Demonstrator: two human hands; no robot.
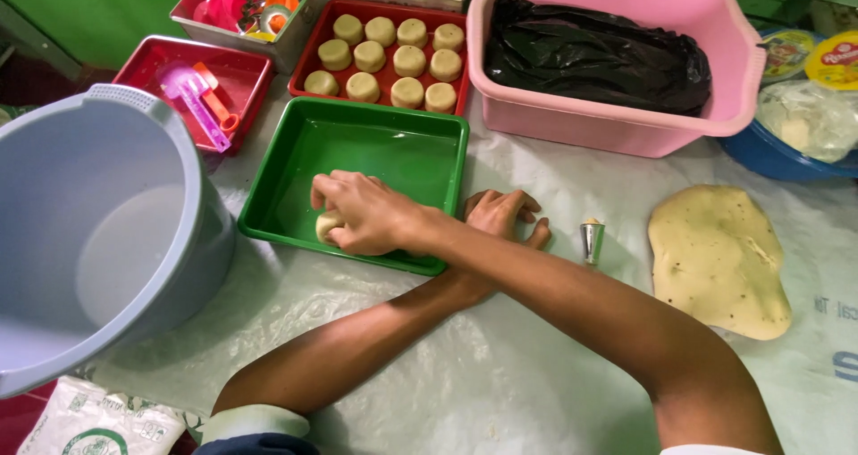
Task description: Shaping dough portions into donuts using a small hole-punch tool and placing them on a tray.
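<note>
— Where do our hands sit, taking the green tray [420, 160] as the mark?

— Our arms cross. The right hand [362, 212] reaches over the left forearm into the tray's near left corner, fingers curled around a round piece of dough [327, 225] that rests on the tray floor just inside the near rim. The left hand [500, 215] lies just past the tray's right edge, palm down on the plastic-covered counter [500, 366], fingers loosely spread and holding nothing.

— What else do we see around the tray?

— Directly behind it, touching its far rim, stands a red tray [315, 51] carrying eleven round dough pieces [409, 61] in rows. Behind and to the left lies a second red tray [246, 72] with pink and orange plastic tools. To the left, well clear of the rim, stands a big grey bucket [107, 240]. Behind and to the right is a pink tub [626, 120] with a black plastic bag [594, 57] in it.

— And farther right?

— A small metal cutter [592, 240] stands upright on the counter near our left hand, and beyond it lies a flattened sheet of dough [719, 258], well apart from the green tray.
</note>
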